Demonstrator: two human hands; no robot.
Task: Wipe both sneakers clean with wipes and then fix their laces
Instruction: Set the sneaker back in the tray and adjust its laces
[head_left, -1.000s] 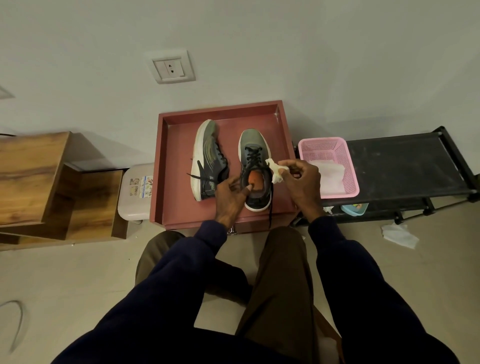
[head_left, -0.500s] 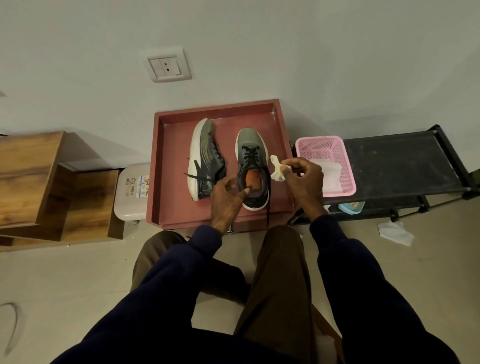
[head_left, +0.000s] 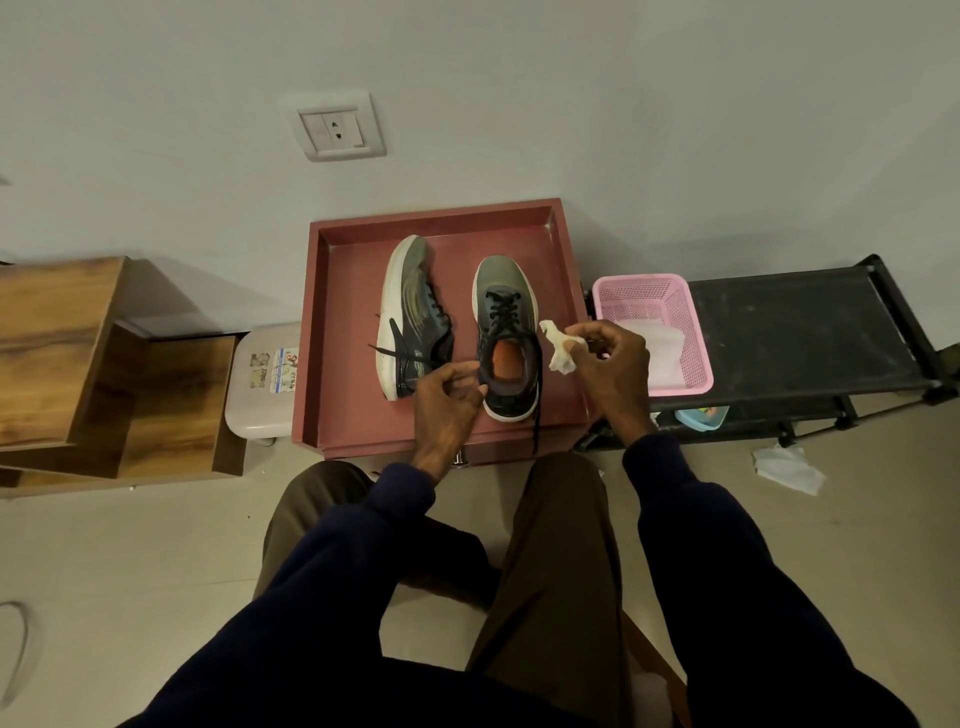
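Two grey sneakers lie in a red tray (head_left: 337, 332). The left sneaker (head_left: 410, 317) is tipped on its side, white sole outward, laces loose. The right sneaker (head_left: 506, 332) stands upright with an orange insole; one black lace hangs over the tray's front edge. My left hand (head_left: 447, 400) is at this shoe's heel collar, fingers curled against its left rim. My right hand (head_left: 610, 371) is just right of the shoe and pinches a crumpled white wipe (head_left: 558, 345) clear of it.
A pink basket (head_left: 670, 301) with a pack of wipes stands on a black rack (head_left: 800, 327) to the right. A used wipe (head_left: 787, 470) lies on the floor. A wooden shelf unit (head_left: 78, 353) and a white stool (head_left: 260, 389) are at the left.
My right hand has drawn the wipe slightly right, away from the upright sneaker. My left hand shifted from inside the collar to its left rim.
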